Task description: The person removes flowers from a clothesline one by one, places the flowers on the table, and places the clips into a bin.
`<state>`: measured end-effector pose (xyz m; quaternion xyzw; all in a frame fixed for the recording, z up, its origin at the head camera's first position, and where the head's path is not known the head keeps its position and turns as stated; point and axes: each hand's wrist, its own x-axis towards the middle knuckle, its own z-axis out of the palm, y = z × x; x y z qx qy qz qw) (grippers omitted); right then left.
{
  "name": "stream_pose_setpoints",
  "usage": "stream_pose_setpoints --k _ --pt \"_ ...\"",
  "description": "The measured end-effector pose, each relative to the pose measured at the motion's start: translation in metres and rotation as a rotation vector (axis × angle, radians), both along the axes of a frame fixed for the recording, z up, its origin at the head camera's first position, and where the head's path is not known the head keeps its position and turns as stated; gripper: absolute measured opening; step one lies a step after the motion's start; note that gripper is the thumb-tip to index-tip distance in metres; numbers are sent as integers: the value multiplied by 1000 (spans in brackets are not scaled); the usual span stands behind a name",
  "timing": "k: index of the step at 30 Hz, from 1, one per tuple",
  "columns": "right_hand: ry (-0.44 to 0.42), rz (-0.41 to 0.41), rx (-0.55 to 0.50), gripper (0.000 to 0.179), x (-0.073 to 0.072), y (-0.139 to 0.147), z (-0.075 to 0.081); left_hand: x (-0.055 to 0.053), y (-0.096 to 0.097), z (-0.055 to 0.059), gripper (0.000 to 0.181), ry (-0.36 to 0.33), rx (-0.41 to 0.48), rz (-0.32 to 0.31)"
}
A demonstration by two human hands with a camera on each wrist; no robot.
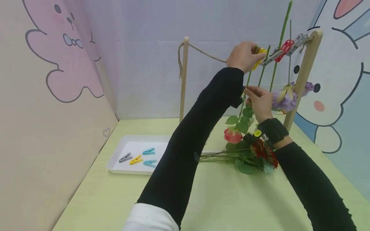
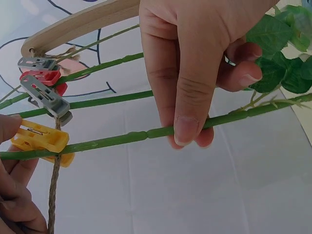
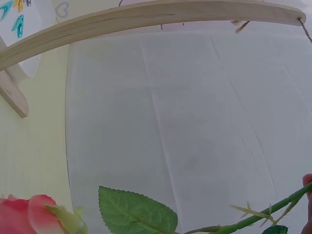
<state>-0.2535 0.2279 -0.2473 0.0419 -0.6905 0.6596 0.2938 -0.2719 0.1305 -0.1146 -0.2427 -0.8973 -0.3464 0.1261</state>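
Note:
My left hand [image 1: 244, 57] grips a yellow clothespin [image 2: 41, 137] at the twine [image 2: 53, 195]. The clothespin sits over the green stem of a pink rose [image 1: 233, 135], which hangs head down. Lower on that stem [image 2: 117, 140], my right hand [image 1: 262, 100] pinches it between thumb and fingers. Farther right along the twine are a grey clothespin [image 1: 271, 57], a red clothespin [image 1: 284, 50] and another grey clothespin [image 1: 297, 44], with more stems hanging there. A purple flower [image 1: 284, 98] hangs beside the right post.
The twine runs between a left wooden post [image 1: 184, 80] and a right wooden post [image 1: 303, 80]. A white tray [image 1: 115, 163] holds several clothespins [image 1: 136, 159] on the left. Red flowers [image 1: 261, 149] with leaves and stems lie on the table [image 1: 225, 199] below my right hand.

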Motion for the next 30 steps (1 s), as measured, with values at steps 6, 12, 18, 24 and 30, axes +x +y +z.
stream_pose_setpoints --k 6,12,18,24,30 --pt "-10 -43 77 17 -1 -2 2 -5 3 -1 33 -6 82 63" --pt "-42 -62 157 28 -3 -2 -2 0 -5 4 29 -43 228 69" --pt "-31 -22 161 25 -3 -8 -5 -7 -19 9 30 -66 323 55" --pt "54 5 273 27 15 -22 1 -131 -7 -9 41 -71 450 -73" --pt "169 5 419 22 18 -27 -2 -212 -23 -23 55 -57 500 -173"
